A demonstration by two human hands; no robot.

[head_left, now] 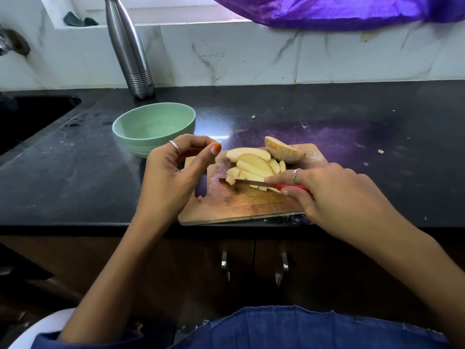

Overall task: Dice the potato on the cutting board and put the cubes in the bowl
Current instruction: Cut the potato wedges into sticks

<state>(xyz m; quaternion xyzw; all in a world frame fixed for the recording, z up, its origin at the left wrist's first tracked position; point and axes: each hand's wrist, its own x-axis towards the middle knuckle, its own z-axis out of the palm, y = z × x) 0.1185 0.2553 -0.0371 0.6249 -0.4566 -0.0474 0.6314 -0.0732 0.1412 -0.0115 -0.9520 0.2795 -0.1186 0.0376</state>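
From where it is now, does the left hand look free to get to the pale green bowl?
Probably yes. The left hand holds nothing, fingers loosely curled, hovering at the wooden cutting board's left end. The pale green bowl stands just behind it on the black counter, nothing between them. The right hand holds the red-handled knife.

knife (251,183): red handle mostly hidden inside right hand (334,195); blade tip lost among potato sticks (254,170) | cutting board (241,202): left edge covered by left hand (173,172) | sink (30,117): cut off at left edge | purple cloth (339,11): cut off at top | specks (380,151) on counter: too small to tell
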